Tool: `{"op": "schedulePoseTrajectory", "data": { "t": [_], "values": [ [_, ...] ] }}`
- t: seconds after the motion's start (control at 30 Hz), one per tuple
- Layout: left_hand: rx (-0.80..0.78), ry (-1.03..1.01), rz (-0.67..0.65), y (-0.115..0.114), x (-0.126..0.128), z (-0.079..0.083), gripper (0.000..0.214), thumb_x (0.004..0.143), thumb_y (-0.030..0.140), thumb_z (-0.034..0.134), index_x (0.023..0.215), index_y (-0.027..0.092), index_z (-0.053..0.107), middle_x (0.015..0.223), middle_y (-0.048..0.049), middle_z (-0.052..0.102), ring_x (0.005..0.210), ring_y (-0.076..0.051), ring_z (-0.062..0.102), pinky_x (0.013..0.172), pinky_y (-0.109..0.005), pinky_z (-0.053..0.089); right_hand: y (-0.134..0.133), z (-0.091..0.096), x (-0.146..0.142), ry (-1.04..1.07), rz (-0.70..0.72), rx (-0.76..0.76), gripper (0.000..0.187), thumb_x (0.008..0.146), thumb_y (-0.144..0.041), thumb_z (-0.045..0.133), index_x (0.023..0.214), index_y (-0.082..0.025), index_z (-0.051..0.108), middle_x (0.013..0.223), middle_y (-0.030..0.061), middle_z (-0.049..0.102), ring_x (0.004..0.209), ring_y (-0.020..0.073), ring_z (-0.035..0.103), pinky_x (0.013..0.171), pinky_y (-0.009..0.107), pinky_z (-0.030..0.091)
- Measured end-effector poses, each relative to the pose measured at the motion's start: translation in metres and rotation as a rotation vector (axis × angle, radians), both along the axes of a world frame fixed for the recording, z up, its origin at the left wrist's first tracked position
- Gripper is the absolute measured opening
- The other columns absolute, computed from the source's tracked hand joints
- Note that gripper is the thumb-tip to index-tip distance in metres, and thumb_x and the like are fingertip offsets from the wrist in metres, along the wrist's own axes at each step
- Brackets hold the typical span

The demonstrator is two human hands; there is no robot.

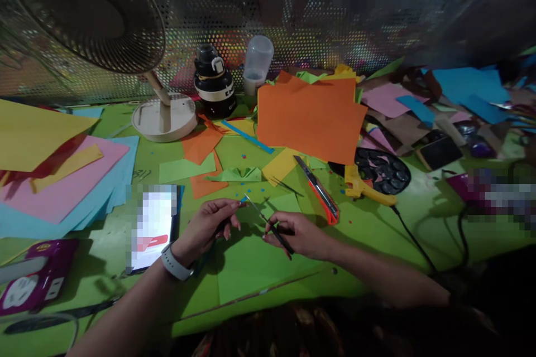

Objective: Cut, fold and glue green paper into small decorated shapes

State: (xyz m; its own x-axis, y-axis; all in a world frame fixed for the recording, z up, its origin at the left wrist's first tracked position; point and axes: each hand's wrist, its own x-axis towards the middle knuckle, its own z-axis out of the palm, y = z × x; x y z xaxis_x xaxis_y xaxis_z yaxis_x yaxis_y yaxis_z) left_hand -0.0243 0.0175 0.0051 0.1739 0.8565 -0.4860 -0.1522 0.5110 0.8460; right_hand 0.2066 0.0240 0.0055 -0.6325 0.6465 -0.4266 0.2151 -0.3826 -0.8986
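Observation:
My right hand (299,234) is closed round thin black tweezers (268,223), whose tips point up and left toward a tiny blue paper bit (244,199). My left hand (209,223), with a white watch on its wrist, pinches that small blue bit between thumb and fingertips. Both hands hover over a green paper sheet (247,265) on the green table. A folded green paper piece (238,174) lies just beyond the hands.
A phone (153,228) lies left of my left hand. An orange-handled utility knife (320,192) and a yellow glue gun (364,187) lie to the right. Orange paper sheets (310,117), pink and blue sheets (62,184), a desk fan (163,117) and two jars (214,86) stand behind.

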Motion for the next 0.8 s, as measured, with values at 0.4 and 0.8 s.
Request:
{"op": "schedulePoseTrajectory", "data": {
  "t": [0.4,0.8],
  "values": [
    [0.043,-0.072,0.051,-0.0025,0.0018,0.0045,0.022,0.078,0.036,0.069,0.086,0.015,0.069,0.055,0.0003,0.065,0.033,-0.003,0.047,0.031,-0.011,0.027,-0.0007,0.0037,0.0044,0.051,0.068,0.012,0.038,0.076,-0.048,0.069,0.092,-0.016,0.057,0.068,-0.0038,0.050,0.054,0.0075,0.048,0.049,0.021,0.047],
    [0.028,-0.074,0.028,-0.0038,0.0031,0.0007,0.022,0.079,0.036,0.068,0.086,0.015,0.069,0.054,-0.0002,0.066,0.033,-0.003,0.047,0.031,-0.011,0.026,-0.0029,0.0017,0.0019,0.039,0.076,0.029,0.036,0.076,-0.046,0.070,0.091,-0.016,0.057,0.061,-0.0059,0.047,0.052,0.0072,0.045,0.047,0.019,0.040]
  ]
}}
